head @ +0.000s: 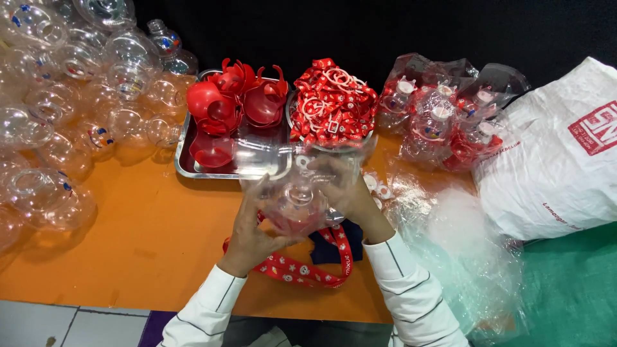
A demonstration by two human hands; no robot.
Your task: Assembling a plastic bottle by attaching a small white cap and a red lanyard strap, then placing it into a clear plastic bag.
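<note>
Nearest the camera, two white sleeves with thin dark stripes reach forward, and both hands are closed around one clear plastic bottle [297, 199], a round, see-through piece held up just above the table [148, 238]. The left hand [252, 234] cups it from below and the side, fingers curled on the wall; the right hand [347, 189] grips it from the other side, near its top. A red printed strap [302, 270] hangs down from the bottle and loops over the orange table surface under the wrists, lying across a small dark piece of cloth.

Just beyond the hands sits a metal tray [186, 164] holding red plastic caps [234, 103] with curled ears, stacked loosely. Beside it, to the right, a heap of folded red straps [331, 103] with white rings fills a round bowl. Further right lie bagged finished bottles [443, 115] in clear wrap, with loose clear film [463, 257] spilling toward the table edge and a white plastic sack [553, 160] next to it. At far left a big pile of empty clear bottles [64, 96] crowds the corner.

As a judgement: the smooth, thin bottle could slip or dent if squeezed hard, and the dangling strap could snag on the tray rim or drag the cloth. The crowded pile at left looks liable to roll if nudged
</note>
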